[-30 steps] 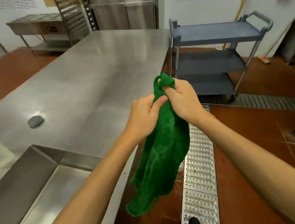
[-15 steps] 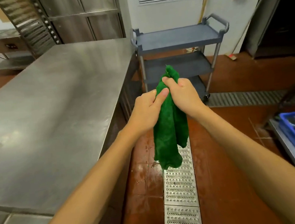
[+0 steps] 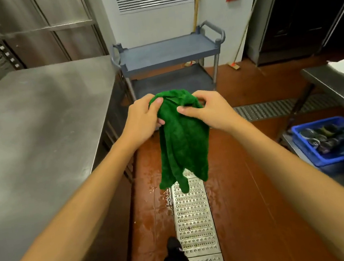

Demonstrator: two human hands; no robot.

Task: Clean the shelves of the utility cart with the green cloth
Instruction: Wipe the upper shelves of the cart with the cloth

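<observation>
The green cloth hangs in front of me over the floor, held at its top edge by both hands. My left hand grips its upper left part and my right hand pinches its upper right part. Straight ahead, beyond the cloth, stands the grey utility cart with a bare top shelf, a handle at the right end and a second shelf below. The cloth and my hands hide the cart's lowest part.
A long steel counter runs along the left. A metal floor drain grate crosses the wet red floor under the cloth. A blue bin of utensils sits on a low steel surface at the right. A broom leans by the wall behind the cart.
I have walked closer to the cart, which now sits straight ahead. My hands have moved apart along the cloth's top edge, spreading the bunched cloth wider.
</observation>
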